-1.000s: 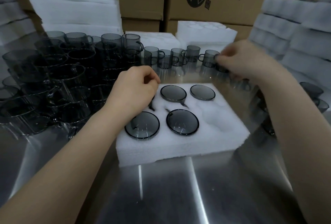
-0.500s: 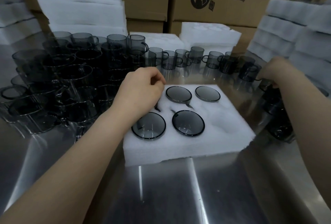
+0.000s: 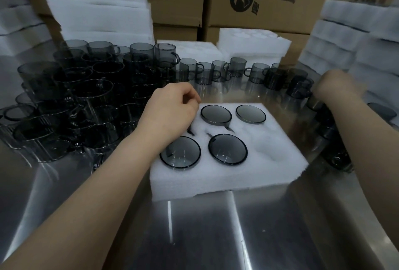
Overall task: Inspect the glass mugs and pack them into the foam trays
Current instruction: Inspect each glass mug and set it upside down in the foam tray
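Right hand [image 3: 339,88] blurred at far right among loose glass mugs [image 3: 299,87], upright, just left of it; grip not discernible. Left hand [image 3: 170,112] curled over foam tray [image 3: 226,174] far-left pocket; hold hidden. Empty pockets [image 3: 274,140] found nearer right hand.

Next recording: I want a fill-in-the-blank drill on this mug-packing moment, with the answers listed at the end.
1. The foam tray shows ___ packed mugs.
2. Its one visible empty cavity lies at the front-___ corner.
3. The left hand, fingers curled, rests on the tray's back-___ corner.

Answers: four; right; left.
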`<state>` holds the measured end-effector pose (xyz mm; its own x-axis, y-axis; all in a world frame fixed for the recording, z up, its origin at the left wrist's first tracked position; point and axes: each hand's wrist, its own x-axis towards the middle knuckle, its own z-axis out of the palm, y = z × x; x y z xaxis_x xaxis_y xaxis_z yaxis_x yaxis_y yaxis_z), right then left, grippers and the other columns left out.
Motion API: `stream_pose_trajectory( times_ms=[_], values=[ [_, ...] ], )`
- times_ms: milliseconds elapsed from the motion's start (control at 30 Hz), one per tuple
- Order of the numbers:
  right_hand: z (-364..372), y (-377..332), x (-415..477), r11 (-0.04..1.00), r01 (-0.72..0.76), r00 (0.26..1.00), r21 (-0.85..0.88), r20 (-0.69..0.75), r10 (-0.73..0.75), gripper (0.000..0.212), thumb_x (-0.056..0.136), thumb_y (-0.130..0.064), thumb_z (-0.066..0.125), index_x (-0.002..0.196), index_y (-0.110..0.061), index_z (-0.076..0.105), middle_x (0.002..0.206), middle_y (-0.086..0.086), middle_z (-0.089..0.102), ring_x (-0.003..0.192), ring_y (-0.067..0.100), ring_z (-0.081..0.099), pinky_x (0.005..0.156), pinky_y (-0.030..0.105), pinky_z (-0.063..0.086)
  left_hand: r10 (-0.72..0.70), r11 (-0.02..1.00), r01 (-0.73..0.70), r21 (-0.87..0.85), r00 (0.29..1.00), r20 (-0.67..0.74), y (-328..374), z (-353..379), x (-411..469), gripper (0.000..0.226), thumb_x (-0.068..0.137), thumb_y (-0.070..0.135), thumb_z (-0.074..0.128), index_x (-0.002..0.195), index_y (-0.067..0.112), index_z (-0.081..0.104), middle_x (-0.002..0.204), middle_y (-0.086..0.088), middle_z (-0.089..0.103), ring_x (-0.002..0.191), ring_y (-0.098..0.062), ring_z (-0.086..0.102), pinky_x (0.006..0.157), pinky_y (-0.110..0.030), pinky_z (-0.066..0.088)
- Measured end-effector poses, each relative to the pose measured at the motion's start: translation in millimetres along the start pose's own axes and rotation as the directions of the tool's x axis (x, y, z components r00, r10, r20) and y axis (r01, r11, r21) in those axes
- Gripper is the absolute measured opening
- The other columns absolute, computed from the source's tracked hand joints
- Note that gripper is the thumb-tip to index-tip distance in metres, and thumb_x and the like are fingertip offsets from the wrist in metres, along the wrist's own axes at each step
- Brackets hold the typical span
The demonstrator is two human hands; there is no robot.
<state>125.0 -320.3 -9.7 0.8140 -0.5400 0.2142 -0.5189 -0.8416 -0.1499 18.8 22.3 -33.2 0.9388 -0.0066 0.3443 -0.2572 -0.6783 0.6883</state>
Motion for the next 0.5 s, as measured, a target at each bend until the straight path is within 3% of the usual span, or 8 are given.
stream_pose_trajectory(
  times_ms=[167, 233, 300, 400, 500],
  values=[
    [-7, -16, -15, 0.980, 0.177, 0.984, 0.094, -0.028, -0.175, 0.009, 0.091, -0.012, 0.057, 0.088, -0.010, 0.066, 0.103, 0.016, 0.064, 0.102, 0.038, 0.058, 0.098, 0.046, 0.045, 0.001, 1.000, -0.001, -0.004, 1.000, 0.003, 2, -1, -1, 0.021, 0.087, 0.014, 0.053, 0.085, 0.025, 0.070, 0.078, 0.009, 0.067, 0.077, -0.007, 0.060, 0.067, -0.018, 0.045],
    [-9, -27, -25, 0.944, 0.294, 0.955, 0.153, -0.081, -0.285, 0.021, 0.084, -0.004, 0.060, 0.082, -0.024, 0.064, 0.103, 0.008, 0.067, 0.107, 0.034, 0.058, 0.101, 0.044, 0.041, 0.002, 1.000, -0.002, -0.007, 1.000, 0.003, 3, -1, -2, 0.020, 0.087, 0.014, 0.053, 0.085, 0.025, 0.070, 0.079, 0.009, 0.067, 0.078, -0.007, 0.060, 0.068, -0.019, 0.046],
    [-11, -39, -36, 0.882, 0.397, 0.917, 0.254, -0.145, -0.371, 0.027, 0.081, -0.001, 0.058, 0.081, -0.027, 0.062, 0.098, 0.006, 0.068, 0.104, 0.033, 0.060, 0.100, 0.045, 0.042, 0.001, 1.000, -0.001, -0.013, 1.000, 0.005, 3, -1, -2, 0.018, 0.087, 0.015, 0.054, 0.085, 0.025, 0.069, 0.078, 0.010, 0.067, 0.077, -0.007, 0.060, 0.067, -0.018, 0.045],
    [-17, -58, -54, 0.743, 0.510, 0.859, 0.432, -0.218, -0.463, 0.028, 0.083, 0.001, 0.053, 0.087, -0.025, 0.064, 0.088, 0.006, 0.066, 0.088, 0.027, 0.062, 0.076, 0.030, 0.048, 0.007, 1.000, -0.007, -0.025, 1.000, 0.005, 3, -1, -3, 0.016, 0.087, 0.017, 0.056, 0.090, 0.027, 0.067, 0.082, 0.015, 0.066, 0.080, -0.007, 0.061, 0.069, -0.018, 0.046],
    [-31, -78, -78, 0.572, 0.590, 0.794, 0.570, -0.283, -0.538, 0.027, 0.084, -0.001, 0.054, 0.090, -0.026, 0.064, 0.086, 0.010, 0.066, 0.067, 0.016, 0.054, 0.061, 0.023, 0.041, 0.058, 0.998, -0.058, -0.025, 0.998, 0.000, 2, -1, -2, 0.032, 0.087, 0.020, 0.060, 0.118, 0.027, 0.059, 0.112, 0.011, 0.062, 0.098, -0.014, 0.061, 0.091, -0.033, 0.049]
  ],
)
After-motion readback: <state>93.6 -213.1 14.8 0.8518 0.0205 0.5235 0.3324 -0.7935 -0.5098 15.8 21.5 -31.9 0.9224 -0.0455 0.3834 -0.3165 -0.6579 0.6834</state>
